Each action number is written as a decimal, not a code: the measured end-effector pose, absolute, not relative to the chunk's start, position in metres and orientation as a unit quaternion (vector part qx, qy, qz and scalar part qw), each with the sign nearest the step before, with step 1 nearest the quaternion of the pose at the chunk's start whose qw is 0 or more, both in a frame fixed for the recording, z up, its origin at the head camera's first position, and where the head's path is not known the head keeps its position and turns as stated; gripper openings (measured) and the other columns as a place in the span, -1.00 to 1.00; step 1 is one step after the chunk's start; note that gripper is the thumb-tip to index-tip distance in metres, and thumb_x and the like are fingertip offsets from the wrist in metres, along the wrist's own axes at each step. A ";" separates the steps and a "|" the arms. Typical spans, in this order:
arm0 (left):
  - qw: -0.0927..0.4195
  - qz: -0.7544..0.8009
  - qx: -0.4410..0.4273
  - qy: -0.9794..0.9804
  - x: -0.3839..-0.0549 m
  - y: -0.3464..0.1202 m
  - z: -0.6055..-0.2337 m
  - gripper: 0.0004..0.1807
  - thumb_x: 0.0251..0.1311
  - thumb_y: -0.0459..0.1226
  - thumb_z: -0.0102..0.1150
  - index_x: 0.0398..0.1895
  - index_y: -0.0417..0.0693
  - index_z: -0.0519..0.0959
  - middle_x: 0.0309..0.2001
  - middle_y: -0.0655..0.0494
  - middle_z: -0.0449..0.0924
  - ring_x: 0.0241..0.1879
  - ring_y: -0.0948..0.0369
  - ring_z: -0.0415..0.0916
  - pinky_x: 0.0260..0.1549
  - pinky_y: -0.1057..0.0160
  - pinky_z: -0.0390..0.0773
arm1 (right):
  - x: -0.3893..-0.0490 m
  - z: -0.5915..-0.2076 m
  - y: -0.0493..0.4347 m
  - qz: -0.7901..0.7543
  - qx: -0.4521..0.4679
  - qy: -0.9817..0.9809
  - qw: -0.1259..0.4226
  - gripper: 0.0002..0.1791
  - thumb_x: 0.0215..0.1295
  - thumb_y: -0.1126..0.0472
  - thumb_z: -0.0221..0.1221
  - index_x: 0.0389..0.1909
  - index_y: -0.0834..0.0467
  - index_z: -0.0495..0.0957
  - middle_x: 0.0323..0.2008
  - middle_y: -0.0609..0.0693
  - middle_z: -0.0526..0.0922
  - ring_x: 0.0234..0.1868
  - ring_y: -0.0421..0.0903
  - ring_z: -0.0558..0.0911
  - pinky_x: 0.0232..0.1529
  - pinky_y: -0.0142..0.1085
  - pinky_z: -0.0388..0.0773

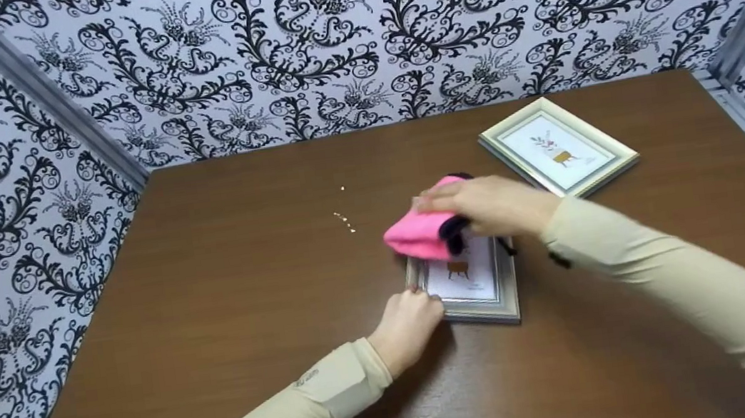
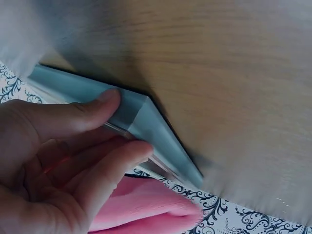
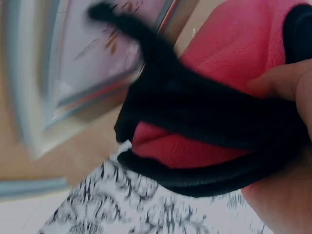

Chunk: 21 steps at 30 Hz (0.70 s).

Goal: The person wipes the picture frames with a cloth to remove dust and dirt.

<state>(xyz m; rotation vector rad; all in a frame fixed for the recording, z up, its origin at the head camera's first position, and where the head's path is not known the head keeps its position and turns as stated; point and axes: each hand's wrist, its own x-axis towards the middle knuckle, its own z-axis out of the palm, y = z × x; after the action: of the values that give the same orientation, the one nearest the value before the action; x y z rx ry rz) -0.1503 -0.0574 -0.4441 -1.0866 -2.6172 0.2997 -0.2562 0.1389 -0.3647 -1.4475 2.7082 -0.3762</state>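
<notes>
A picture frame (image 1: pixel 480 313) with a silvery-cream border lies on the brown table, its print partly covered. My left hand (image 1: pixel 406 325) holds it by its left edge; in the left wrist view the thumb and a finger rest on the frame's side (image 2: pixel 158 129). My right hand (image 1: pixel 498 205) grips a folded pink cloth (image 1: pixel 415 233) with black edging over the far part of the frame. The right wrist view shows the cloth (image 3: pixel 234 44) bunched under the fingers, with a black strip dangling. How firmly the cloth touches the glass cannot be told.
A second, similar picture frame (image 1: pixel 605 142) lies angled at the back right of the table (image 1: pixel 222 272). Several small pale bits (image 1: pixel 344 220) are scattered left of the cloth. Patterned walls (image 1: pixel 337 48) close off the back and both sides.
</notes>
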 end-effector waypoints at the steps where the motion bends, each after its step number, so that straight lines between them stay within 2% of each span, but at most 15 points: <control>1: 0.140 0.096 -0.375 -0.911 -0.152 -0.057 -0.444 -0.84 -0.13 -0.45 0.32 -0.56 0.01 0.62 -0.55 0.17 0.59 -0.51 0.20 0.59 -0.66 0.30 0.58 | -0.255 -0.360 0.146 -0.131 -0.453 0.881 0.024 -0.24 -0.05 0.51 0.33 0.28 0.19 0.41 0.27 0.17 0.41 0.25 0.19 0.41 0.18 0.08 0.37; 6: 0.110 0.048 -0.360 -0.925 -0.163 -0.059 -0.442 -0.83 -0.15 -0.52 0.29 -0.56 -0.07 0.60 -0.55 0.10 0.60 -0.50 0.12 0.61 -0.62 0.22 0.61 | -0.251 -0.337 0.183 -0.176 -0.401 0.899 0.012 -0.26 -0.09 0.66 0.21 0.24 0.26 0.42 0.19 0.23 0.48 0.17 0.23 0.47 0.19 0.08 0.36; 11: 0.088 0.009 -0.350 -0.933 -0.178 -0.066 -0.438 -0.81 -0.17 -0.58 0.22 -0.55 -0.14 0.59 -0.53 0.01 0.61 -0.50 0.03 0.62 -0.57 0.15 0.63 | -0.249 -0.318 0.219 -0.199 -0.405 0.891 -0.054 -0.43 -0.02 0.60 0.24 0.11 0.31 0.51 0.00 0.21 0.61 0.02 0.19 0.58 0.07 0.05 0.47; 15: 0.078 -0.008 -0.333 -0.940 -0.191 -0.070 -0.436 -0.80 -0.18 -0.62 0.17 -0.52 -0.20 0.59 -0.50 -0.06 0.63 -0.49 -0.01 0.62 -0.55 0.13 0.64 | -0.245 -0.312 0.243 -0.193 -0.401 0.890 -0.100 -0.49 0.03 0.56 0.26 0.08 0.31 0.53 -0.01 0.20 0.62 0.00 0.22 0.59 0.04 0.06 0.49; 21: 0.074 -0.026 -0.299 -0.951 -0.217 -0.074 -0.437 -0.80 -0.17 -0.64 0.15 -0.51 -0.25 0.59 -0.47 -0.14 0.63 -0.47 -0.08 0.62 -0.53 0.07 0.64 | -0.240 -0.316 0.264 -0.192 -0.392 0.891 -0.122 -0.51 0.01 0.59 0.20 0.04 0.29 0.55 -0.06 0.19 0.63 -0.02 0.24 0.60 0.01 0.10 0.48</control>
<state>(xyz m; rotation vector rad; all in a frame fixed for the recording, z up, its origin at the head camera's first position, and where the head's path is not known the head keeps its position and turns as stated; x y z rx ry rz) -0.2171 -0.0739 -0.4370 -0.8967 -2.8556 -0.0787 -0.2401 0.2638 -0.3164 -1.3391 3.0409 -0.6552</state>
